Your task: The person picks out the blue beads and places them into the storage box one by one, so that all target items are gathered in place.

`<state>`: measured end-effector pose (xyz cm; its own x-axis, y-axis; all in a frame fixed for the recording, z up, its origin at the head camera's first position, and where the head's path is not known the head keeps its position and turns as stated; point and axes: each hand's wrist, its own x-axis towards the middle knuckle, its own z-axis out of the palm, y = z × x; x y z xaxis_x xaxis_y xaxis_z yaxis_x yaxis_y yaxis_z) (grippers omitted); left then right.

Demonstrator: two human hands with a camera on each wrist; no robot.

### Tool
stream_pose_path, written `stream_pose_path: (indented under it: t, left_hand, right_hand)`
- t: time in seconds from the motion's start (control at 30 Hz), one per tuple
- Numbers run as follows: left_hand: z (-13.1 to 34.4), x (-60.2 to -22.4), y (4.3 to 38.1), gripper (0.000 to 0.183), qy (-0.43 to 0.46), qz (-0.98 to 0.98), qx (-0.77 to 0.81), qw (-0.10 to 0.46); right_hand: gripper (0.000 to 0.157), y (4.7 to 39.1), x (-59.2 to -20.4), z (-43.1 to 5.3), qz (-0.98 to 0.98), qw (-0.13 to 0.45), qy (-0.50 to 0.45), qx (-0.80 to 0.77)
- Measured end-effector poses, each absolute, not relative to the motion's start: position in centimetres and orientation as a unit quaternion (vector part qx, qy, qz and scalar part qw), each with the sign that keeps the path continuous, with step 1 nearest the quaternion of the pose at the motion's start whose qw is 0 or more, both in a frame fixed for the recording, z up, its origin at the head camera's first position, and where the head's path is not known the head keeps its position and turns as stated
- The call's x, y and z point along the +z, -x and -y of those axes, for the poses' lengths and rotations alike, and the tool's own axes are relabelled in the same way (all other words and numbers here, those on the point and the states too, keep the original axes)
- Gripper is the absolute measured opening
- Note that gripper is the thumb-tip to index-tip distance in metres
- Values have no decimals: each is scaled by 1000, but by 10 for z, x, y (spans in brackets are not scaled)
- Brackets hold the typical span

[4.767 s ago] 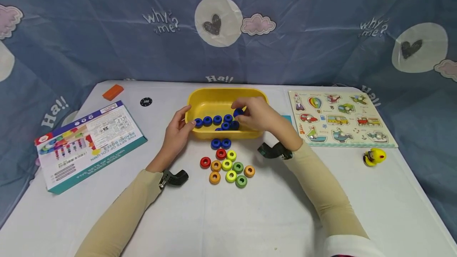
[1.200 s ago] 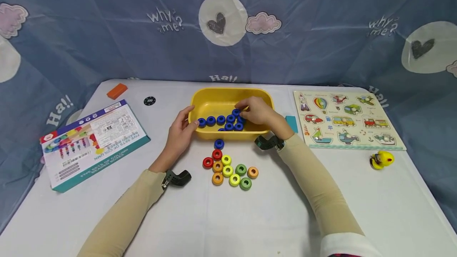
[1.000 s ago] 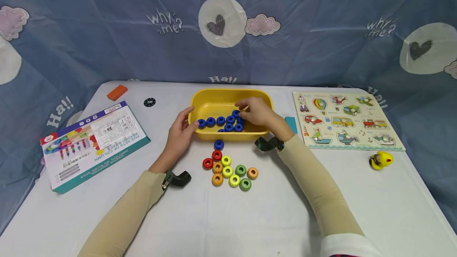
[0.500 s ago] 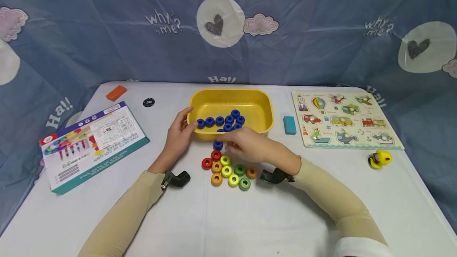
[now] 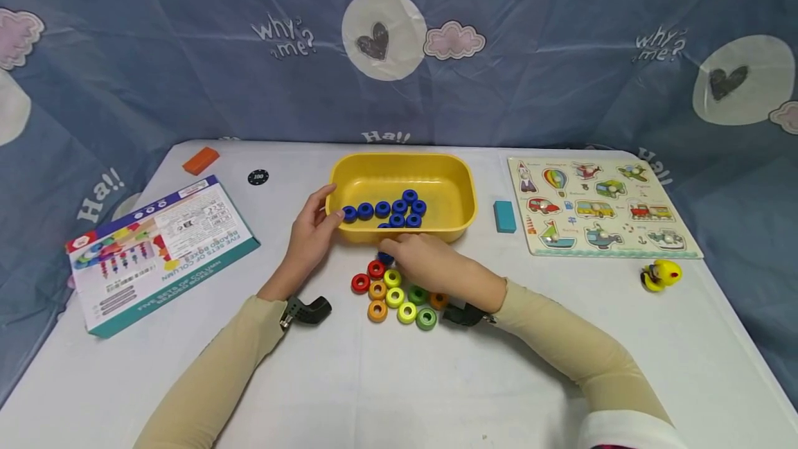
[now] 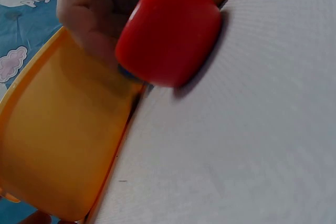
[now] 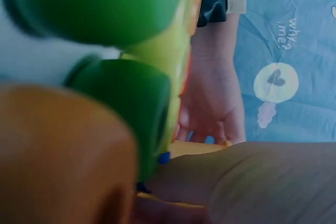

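Note:
My left hand (image 5: 312,224) grips the left end of a yellow plastic tub (image 5: 445,192), its thumb over the rim. Several blue beads (image 5: 382,209) lie inside the tub. Just outside the tub's front wall, my right hand (image 5: 430,262) pinches another blue bead (image 5: 385,256) between thumb and fingers; the hand covers part of it. Red beads (image 5: 360,283), yellow beads (image 5: 407,312), orange beads (image 5: 377,311) and green beads (image 5: 427,319) sit in a loose cluster below that hand. In the left wrist view, a red bead (image 6: 170,32) partly hides the right hand.
On the left lies a beaded-toy box (image 5: 162,255), with an orange block (image 5: 201,161) and a black chip (image 5: 258,177) beyond it. To the right are a blue block (image 5: 505,217), a wooden vehicle puzzle board (image 5: 580,210) and a yellow duck figure (image 5: 661,274).
My right hand let go of a blue bead in the tub, then came back over the front rim to the blue bead on the table. The left hand keeps its grip on the tub.

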<state>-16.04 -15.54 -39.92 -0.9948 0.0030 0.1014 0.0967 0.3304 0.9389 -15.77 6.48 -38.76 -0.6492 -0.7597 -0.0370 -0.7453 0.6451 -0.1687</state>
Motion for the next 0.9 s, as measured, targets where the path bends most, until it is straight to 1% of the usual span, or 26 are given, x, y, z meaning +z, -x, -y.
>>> stream_pose_path:
  t: [0.07,0.17,0.43,0.6,0.77,0.9]
  left_hand:
    - [155,-399,160,51,29,816,-576,41]
    - [155,-398,160,51,30,816,-575,42]
    - [156,-400,161,52,36,813,-580,41]
    - [155,-400,161,52,39,813,-579,45]
    - [154,-398,160,51,39,815,-577,43]
    - [157,-403,162,52,37,813,-579,43]
  right_hand:
    - [22,157,-387,-65,-906,51,414,-70]
    - [17,157,-386,-65,-905,50,415,-72]
    - [28,157,-385,-66,-897,49,431,-92]
    - [27,155,-381,-67,-887,45,454,-77]
    - [21,153,-363,-71,-876,18,472,-97]
    - [23,160,-337,-79,-866,-12,473,-161]
